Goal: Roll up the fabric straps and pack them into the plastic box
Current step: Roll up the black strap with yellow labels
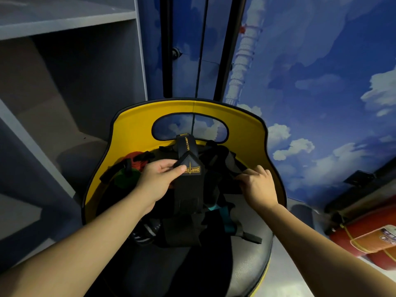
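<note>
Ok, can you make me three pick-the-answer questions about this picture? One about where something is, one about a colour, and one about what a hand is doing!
1. Where does the pile of dark fabric straps lie?
A. on the seat of the yellow-backed chair
B. on the grey shelf
C. on the floor

2. What colour is the lettering on the black strap with a pointed end?
A. white
B. orange-yellow
C. pink

3. What is the left hand doing?
A. hanging free
B. lying flat on the wall
C. pinching the black strap

Answers:
1 A, the pile lies on the seat, in front of the yellow back.
2 B, the words on it show orange-yellow.
3 C, thumb and fingers close on the strap's pointed end, while the right hand touches other straps.
</note>
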`<control>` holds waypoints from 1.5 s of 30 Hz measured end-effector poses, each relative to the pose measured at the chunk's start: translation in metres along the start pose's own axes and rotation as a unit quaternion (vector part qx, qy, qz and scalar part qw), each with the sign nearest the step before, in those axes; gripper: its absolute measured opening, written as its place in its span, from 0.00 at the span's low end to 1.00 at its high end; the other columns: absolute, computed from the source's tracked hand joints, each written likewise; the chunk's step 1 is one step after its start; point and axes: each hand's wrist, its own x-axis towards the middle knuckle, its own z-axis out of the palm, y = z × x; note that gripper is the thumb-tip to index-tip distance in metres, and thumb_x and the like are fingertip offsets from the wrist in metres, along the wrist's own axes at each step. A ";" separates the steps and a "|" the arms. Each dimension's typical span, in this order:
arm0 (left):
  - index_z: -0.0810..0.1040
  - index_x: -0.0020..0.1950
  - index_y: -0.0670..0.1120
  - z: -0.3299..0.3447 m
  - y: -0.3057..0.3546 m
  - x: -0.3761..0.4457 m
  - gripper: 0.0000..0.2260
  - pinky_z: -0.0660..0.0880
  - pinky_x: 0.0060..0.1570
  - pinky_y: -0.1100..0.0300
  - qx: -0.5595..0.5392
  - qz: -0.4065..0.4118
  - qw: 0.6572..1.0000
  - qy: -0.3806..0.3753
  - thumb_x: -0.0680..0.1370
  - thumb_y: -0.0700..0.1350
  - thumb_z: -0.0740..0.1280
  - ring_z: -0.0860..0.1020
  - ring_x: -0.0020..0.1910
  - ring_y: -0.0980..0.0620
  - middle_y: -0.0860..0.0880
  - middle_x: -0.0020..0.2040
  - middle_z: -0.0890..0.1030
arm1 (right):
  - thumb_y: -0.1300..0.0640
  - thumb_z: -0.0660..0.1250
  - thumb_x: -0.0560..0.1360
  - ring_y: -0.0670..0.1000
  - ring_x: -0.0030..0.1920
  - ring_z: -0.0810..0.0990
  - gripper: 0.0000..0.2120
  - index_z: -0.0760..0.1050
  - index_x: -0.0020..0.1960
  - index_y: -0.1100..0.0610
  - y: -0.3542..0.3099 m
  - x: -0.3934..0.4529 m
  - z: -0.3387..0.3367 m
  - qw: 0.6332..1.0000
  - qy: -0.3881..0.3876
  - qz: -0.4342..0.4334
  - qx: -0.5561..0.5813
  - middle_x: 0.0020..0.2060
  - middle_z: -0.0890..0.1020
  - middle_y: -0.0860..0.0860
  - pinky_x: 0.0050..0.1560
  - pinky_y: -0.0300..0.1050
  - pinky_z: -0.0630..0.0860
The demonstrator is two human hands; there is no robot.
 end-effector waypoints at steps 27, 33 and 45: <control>0.85 0.52 0.49 -0.014 0.058 -0.024 0.05 0.81 0.58 0.44 -0.049 0.042 0.992 0.106 0.77 0.47 0.75 0.85 0.50 0.51 0.52 0.47 0.87 | 0.55 0.73 0.72 0.47 0.37 0.80 0.03 0.82 0.41 0.52 -0.042 0.061 -0.121 0.869 0.151 0.291 0.370 0.35 0.82 0.46 0.36 0.41 0.72; 0.86 0.53 0.50 -0.016 0.050 -0.017 0.08 0.81 0.56 0.43 -0.043 0.031 0.991 0.124 0.75 0.49 0.75 0.85 0.50 0.49 0.53 0.47 0.87 | 0.55 0.74 0.74 0.50 0.36 0.77 0.05 0.83 0.41 0.56 -0.029 0.071 -0.126 0.799 0.010 0.391 0.457 0.36 0.80 0.51 0.39 0.46 0.76; 0.78 0.61 0.55 -0.008 0.065 -0.025 0.17 0.80 0.53 0.54 -0.024 0.044 0.990 0.134 0.74 0.47 0.77 0.83 0.49 0.54 0.53 0.48 0.84 | 0.56 0.75 0.73 0.55 0.30 0.75 0.15 0.73 0.34 0.60 -0.030 0.072 -0.132 0.781 -0.068 0.402 0.473 0.30 0.74 0.55 0.30 0.46 0.69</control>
